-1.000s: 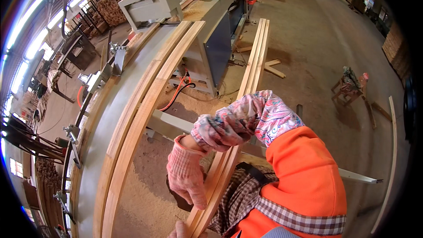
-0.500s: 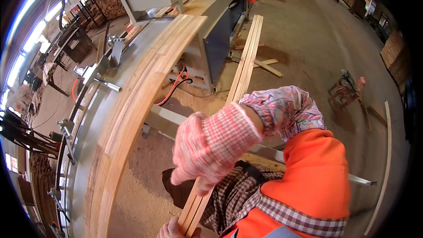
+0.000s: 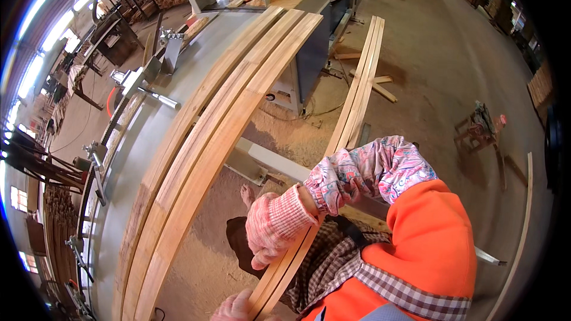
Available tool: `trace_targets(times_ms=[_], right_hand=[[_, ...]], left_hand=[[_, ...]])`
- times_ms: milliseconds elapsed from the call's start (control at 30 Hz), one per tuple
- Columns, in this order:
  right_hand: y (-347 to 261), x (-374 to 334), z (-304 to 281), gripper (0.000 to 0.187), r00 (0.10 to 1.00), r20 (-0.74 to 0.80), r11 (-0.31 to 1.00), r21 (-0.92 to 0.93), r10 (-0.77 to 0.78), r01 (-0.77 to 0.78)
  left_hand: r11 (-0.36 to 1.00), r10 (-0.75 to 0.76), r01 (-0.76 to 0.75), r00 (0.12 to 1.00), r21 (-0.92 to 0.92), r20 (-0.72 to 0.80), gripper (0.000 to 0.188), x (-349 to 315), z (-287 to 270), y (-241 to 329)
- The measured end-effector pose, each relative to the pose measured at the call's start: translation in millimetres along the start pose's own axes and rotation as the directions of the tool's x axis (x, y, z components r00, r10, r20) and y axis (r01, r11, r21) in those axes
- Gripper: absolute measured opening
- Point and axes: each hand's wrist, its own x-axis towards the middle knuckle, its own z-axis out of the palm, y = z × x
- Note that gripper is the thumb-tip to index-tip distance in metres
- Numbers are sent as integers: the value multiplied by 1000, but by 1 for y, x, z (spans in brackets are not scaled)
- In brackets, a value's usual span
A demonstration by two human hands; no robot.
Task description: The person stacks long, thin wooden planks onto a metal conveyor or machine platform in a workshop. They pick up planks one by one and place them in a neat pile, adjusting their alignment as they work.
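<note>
The grey bench (image 3: 128, 184) carries three long boards (image 3: 217, 113), side by side. To its right, long wooden strips (image 3: 357, 86) lie together across a metal bar (image 3: 270, 157); they look stiff, fairly light and smooth, likely to slip against each other, best held together at mid-length and near end. The gloved right hand (image 3: 276, 226) curls at them, the left hand (image 3: 233, 308) touches lower down; whether either grip is closed, I cannot tell.

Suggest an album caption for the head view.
Gloved right hand and left hand at wooden strips, three boards on the grey bench.
</note>
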Motion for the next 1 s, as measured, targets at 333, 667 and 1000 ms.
trace_targets(times_ms=[333, 667, 1000], right_hand=[[12, 7, -3, 56, 991, 84, 970, 211, 103, -118], [9, 3, -1, 46, 990, -81, 983, 137, -113, 123], [24, 20, 33, 28, 473, -756, 817, -142, -454, 558]], left_hand=[[688, -129, 440, 857, 577, -500, 96, 78, -4, -163], [670, -431, 516, 856, 534, -287, 67, 71, -38, -148], [955, -227, 230, 973, 188, -37, 70, 40, -39, -150]])
